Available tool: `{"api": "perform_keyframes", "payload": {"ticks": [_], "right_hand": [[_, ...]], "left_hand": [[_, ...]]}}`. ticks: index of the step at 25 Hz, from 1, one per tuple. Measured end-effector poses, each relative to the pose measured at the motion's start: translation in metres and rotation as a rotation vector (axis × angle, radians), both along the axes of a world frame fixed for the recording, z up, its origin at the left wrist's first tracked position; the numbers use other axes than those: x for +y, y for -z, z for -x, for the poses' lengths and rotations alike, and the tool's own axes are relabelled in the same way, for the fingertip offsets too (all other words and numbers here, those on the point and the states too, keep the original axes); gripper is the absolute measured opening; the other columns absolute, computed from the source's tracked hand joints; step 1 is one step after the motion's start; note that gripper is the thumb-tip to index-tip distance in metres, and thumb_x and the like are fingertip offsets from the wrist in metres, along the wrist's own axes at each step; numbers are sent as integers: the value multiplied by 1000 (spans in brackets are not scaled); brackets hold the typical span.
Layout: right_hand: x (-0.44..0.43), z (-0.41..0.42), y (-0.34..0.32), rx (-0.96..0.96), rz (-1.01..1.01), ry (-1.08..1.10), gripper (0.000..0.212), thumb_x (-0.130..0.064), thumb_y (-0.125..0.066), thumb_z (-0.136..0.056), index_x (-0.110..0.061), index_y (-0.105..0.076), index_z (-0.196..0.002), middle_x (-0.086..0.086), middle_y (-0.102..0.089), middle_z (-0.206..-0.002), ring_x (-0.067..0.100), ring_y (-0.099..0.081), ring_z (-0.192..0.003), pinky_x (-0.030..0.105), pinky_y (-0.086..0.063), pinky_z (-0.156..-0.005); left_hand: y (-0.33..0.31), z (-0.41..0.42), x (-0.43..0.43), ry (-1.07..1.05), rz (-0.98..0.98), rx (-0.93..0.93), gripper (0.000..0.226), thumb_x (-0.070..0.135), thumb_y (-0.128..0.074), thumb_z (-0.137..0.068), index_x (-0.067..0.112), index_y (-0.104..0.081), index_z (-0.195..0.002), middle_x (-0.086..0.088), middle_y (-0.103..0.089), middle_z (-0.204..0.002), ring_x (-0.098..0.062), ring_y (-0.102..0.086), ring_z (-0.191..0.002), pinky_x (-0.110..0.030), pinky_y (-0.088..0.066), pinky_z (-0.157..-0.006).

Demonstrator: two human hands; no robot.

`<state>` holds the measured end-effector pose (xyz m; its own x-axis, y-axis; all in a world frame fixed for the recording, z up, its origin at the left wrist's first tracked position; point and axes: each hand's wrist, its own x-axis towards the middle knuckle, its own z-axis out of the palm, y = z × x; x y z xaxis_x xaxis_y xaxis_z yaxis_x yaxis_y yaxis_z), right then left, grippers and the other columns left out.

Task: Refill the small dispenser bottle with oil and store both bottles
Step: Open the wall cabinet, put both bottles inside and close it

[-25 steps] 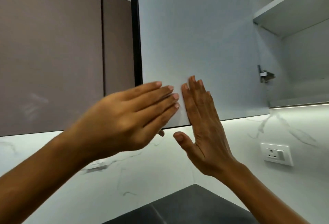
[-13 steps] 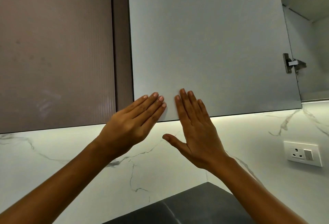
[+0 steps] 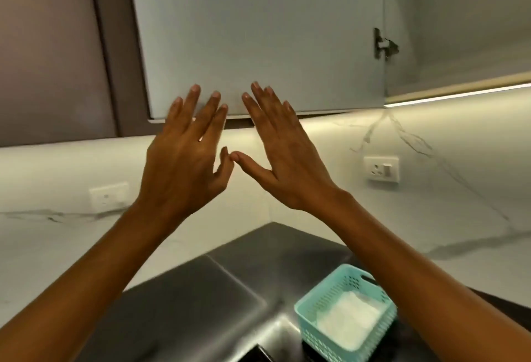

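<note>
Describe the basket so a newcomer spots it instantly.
Start at the dark steel counter in the corner below the marble walls. Near its right end, beside the right forearm, sits the basket. It is the only teal thing in view, with perforated sides and something white inside.

No readable text, label, brand, number or sign anywhere in frame. Wall socket (image 3: 381,168), right of centre: any marking too small to tell. Second wall socket (image 3: 109,196), left of centre: blurred, nothing legible. Teal basket (image 3: 321,335), lower right: any marking on wall lost in blur.
</note>
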<state>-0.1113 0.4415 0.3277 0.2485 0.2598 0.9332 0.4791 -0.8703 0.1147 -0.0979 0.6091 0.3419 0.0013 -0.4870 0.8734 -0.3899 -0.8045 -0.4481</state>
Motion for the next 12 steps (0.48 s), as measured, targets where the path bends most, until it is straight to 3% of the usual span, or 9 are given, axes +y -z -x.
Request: {"api": "perform_keyframes", "payload": {"ticks": [6, 9, 12], "right_hand": [[-83, 105, 108, 109, -263, 226, 65, -39, -49, -90, -7, -29, -143, 14, -18, -154, 23, -10, -144, 42, -6, -119], [-136, 166, 171, 206, -457, 473, 65, -42, -52, -88, -13, -30, -142, 8, -14, -156, 18, -5, -145, 47, -10, -117], [-177, 213, 229, 253, -600, 731, 77, -53, -54, -81, -17, -25, -142, 5, -8, -157, 15, 1, -145, 46, -6, -118]], "left_hand": [[117, 50, -92, 386, 47, 464, 53, 37, -40, -87, 8, -49, -131, -10, -35, -148, -28, -22, -141, -46, -26, -111], [179, 71, -145, 514, 61, 817, 52, 32, -55, -87, 12, -46, -134, -3, -24, -152, -21, -12, -143, -47, -28, -109], [241, 91, -192, 658, 92, 1198, 70, 30, -68, -80, 13, -36, -140, -1, -18, -155, -19, -11, -144, -39, -19, -114]]}}
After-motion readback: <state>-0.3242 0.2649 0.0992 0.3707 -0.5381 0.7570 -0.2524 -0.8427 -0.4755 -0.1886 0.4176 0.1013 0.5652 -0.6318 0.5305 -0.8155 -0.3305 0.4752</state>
